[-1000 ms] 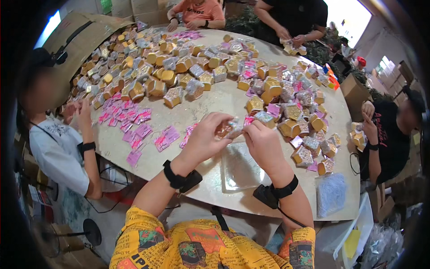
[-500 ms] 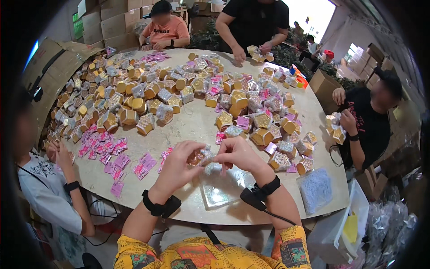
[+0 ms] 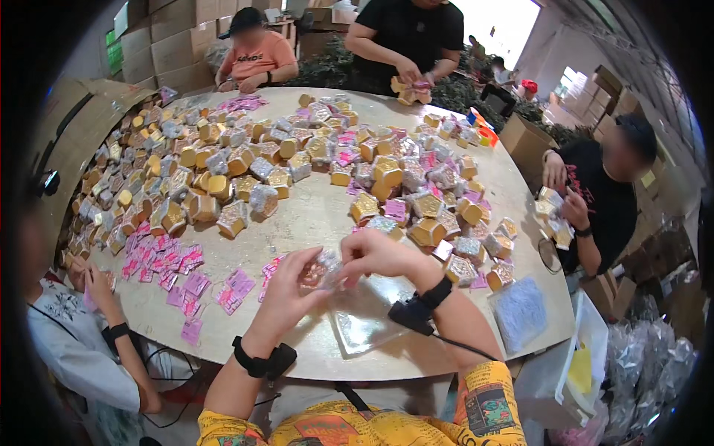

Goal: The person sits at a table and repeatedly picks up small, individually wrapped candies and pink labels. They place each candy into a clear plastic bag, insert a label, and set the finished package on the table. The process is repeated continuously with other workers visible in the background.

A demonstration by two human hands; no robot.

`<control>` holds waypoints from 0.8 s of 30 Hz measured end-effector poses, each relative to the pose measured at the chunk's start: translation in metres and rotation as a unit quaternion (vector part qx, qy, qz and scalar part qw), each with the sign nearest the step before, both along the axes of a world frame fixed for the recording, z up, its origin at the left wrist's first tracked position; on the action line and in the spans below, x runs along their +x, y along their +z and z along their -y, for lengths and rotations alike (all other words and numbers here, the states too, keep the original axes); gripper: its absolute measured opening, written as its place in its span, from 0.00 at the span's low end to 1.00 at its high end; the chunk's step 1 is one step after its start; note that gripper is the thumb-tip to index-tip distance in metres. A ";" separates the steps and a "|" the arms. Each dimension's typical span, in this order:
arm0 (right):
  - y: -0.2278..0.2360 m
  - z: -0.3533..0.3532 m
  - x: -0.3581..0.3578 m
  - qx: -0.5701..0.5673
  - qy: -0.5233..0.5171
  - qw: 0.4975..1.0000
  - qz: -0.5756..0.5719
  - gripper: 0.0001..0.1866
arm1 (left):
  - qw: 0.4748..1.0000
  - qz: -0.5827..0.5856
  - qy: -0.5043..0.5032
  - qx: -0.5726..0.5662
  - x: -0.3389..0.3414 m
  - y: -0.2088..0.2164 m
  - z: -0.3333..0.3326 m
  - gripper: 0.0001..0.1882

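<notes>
Near the table's front, my left hand wraps its fingers round a small glittery silver and copper-coloured ornament. My right hand is close against that ornament's right side, thumb and fingers pinched together. Whatever lies in this pinch is too small to make out. Below both hands lies a flat, shiny clear plastic packet. Several pink printed tags are scattered left of my left hand. Beyond my right hand sits a pile of gold and silver faceted ornaments.
A larger heap of ornaments covers the table's far left. A bag of pale strings lies near the right edge, beside a white bin. Co-workers sit left and right; two more are across the table. An orange tape dispenser is far right.
My hands stay around the ornament, and the right hand has shifted slightly left over it. A pink strip under my right fingers no longer shows. The person standing opposite has brought both hands together on ornaments.
</notes>
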State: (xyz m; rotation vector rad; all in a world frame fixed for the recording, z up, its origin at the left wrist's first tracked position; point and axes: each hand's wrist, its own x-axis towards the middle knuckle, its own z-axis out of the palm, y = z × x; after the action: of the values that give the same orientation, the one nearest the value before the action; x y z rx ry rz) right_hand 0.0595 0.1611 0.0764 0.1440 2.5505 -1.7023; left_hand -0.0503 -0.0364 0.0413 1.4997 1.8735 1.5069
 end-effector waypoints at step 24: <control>-0.070 -0.170 -0.146 0.732 -0.137 0.657 0.119 0.29 | 0.950 -0.224 0.070 -0.206 -0.015 -0.045 0.097 0.26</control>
State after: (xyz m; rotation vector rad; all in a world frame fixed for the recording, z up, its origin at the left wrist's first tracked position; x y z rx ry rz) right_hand -0.0863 0.3313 0.0066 0.7373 2.9320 0.7630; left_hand -0.0649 -0.1331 -0.0041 1.6152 2.4061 0.7762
